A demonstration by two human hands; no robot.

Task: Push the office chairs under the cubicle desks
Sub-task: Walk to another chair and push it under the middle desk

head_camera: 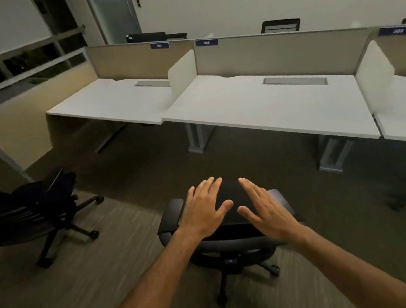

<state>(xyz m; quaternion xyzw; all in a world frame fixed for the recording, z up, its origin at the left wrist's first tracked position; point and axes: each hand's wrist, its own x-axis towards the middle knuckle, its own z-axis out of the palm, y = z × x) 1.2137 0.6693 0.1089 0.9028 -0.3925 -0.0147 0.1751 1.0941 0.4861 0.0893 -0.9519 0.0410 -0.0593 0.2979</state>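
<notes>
Both hands open above an office chair, short of the desks.
Left hand [204, 208] and right hand [265, 209] were spread flat over the chair [229, 245], seat facing the desk [268, 110] ahead; second chair [29, 216] stood far left, floor between unobstructed.

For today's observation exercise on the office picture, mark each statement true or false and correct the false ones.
1. Both hands are open, with fingers spread above the chair. True: the left hand and right hand grip nothing over the near chair.
2. The near chair is already tucked under the middle desk. False: it stands on the carpet, clear of the middle desk.
3. A second chair stands at the left. True: the second chair is also out from the desks.
4. A monitor sits on the middle desk. False: only a flat grey cable hatch shows there.
</notes>
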